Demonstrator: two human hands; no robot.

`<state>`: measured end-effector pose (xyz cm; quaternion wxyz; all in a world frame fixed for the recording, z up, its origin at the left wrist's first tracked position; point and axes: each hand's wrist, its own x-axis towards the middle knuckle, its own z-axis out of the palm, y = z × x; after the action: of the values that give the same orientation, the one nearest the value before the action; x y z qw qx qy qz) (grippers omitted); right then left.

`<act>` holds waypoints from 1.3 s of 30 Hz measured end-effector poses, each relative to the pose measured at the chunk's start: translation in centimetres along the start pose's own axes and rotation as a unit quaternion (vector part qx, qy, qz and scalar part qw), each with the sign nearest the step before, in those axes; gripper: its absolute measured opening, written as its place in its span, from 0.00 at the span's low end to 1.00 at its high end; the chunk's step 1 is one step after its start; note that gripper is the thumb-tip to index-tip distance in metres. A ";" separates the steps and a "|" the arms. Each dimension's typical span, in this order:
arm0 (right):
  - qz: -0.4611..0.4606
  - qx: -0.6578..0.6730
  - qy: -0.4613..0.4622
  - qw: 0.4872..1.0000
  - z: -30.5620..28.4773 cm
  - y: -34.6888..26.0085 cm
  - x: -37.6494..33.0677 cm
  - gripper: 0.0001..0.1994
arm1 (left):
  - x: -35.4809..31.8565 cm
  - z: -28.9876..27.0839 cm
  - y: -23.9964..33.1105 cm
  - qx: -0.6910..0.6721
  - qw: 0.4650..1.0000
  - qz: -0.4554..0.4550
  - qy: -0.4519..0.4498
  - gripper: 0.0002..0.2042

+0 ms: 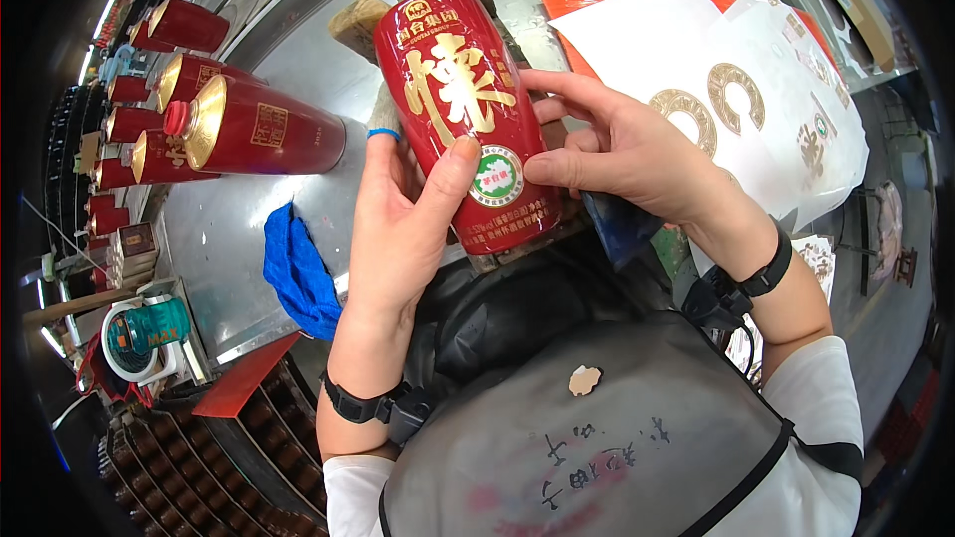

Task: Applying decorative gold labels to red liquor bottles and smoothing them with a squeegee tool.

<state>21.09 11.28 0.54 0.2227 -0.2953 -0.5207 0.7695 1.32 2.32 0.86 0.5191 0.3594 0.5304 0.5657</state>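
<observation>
Bottle point(460, 109), red and upright, stood between both hands, its long axis running away from the person. Left hand point(398, 229) was wrapped around its lower body, thumb beside the round sticker point(496, 176); right hand point(622, 144) pressed narrowed fingertips against the sticker's right edge.

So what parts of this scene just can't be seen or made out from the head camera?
- Back of the red bottle: it faces away, and the left hand covers its left side.
- Edge of the round sticker: under the right hand fingertips.
- Bottles at far left: too small and bent by the fisheye rim.
- Sticker sheet: right part warped at the edge.
</observation>
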 end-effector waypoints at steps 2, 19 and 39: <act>-0.002 0.005 0.004 1.000 0.1 0.2 0.0 0.40 | 0.0 0.0 0.0 0.000 1.000 -0.001 0.003 0.27; 0.038 0.041 0.073 0.996 1.0 -0.1 -5.6 0.20 | -0.6 0.2 0.3 0.081 0.996 -0.029 -0.002 0.31; 0.070 0.019 0.029 0.997 1.6 0.6 -6.1 0.16 | -0.2 0.3 0.1 0.056 0.998 -0.013 0.011 0.32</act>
<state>24.41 6.06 1.76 0.1883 -0.3488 -0.4776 0.7841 1.61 2.16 1.09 0.4993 0.3748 0.5715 0.5325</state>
